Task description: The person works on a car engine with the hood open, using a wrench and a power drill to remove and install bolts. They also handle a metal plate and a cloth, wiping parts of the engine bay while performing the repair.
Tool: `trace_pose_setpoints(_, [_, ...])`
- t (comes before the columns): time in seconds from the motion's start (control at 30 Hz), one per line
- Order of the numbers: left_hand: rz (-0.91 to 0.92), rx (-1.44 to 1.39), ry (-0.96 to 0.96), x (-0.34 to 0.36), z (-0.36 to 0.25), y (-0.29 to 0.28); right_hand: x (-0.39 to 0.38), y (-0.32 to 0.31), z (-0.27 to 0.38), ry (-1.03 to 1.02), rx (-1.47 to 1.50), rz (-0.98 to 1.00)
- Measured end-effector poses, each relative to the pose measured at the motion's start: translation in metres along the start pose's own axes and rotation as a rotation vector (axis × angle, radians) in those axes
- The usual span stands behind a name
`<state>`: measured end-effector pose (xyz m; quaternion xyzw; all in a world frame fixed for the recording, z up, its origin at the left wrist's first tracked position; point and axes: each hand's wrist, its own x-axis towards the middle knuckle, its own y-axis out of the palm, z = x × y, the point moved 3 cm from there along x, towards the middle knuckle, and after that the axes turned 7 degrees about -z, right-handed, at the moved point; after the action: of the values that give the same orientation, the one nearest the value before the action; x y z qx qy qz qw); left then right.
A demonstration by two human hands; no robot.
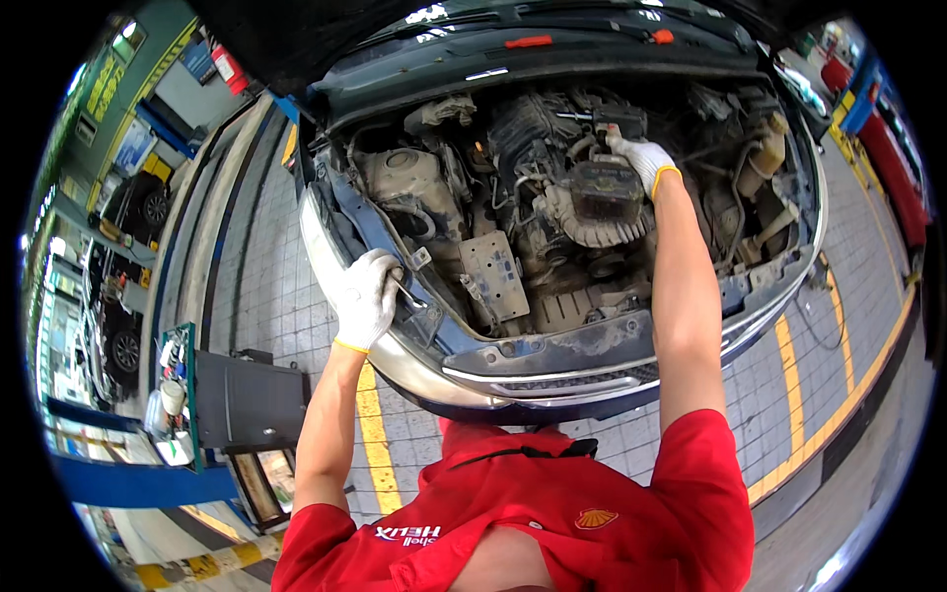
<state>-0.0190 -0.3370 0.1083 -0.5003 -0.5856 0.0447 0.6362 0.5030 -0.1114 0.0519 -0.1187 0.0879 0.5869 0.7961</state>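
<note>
My left hand (364, 296), in a white glove with a yellow cuff, rests at the left front edge of the car's engine bay. Its fingers are closed around a slim metal tool (408, 294), whose exact kind I cannot make out. My right hand (643, 160), gloved the same way, reaches deep into the bay toward the back of the engine (538, 133). It grips a tool with a reddish handle (613, 129); a bright metal shaft (576, 116) points left from there. Just below that hand sits a dark boxy part (604, 189) with a ribbed hose (602, 233) curving under it.
The raised hood (286, 44) hangs over the bay. An orange-red tool (529, 41) and another orange-red item (662, 37) lie near the windshield. A bare metal tray (495, 276) sits inside the bay. At left stands a dark grey cabinet (252, 400).
</note>
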Motion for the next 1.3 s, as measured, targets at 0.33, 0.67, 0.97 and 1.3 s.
trace_pose_setpoints(0.33, [-0.005,-0.012,-0.107,0.007,0.011,-0.01,-0.021,0.048,0.017,-0.025,0.315,0.08])
trace_pose_setpoints(0.67, [0.007,0.031,-0.182,0.015,0.013,-0.002,-0.076,0.118,0.047,-0.493,-0.29,-0.263])
trace_pose_setpoints(0.97, [0.066,0.102,-0.226,0.014,0.018,0.012,-0.137,0.132,0.04,-0.45,-0.302,-0.106])
trace_pose_setpoints(1.3, [0.022,0.087,-0.227,0.016,0.016,0.005,-0.094,0.196,-0.025,-0.199,-0.454,0.181])
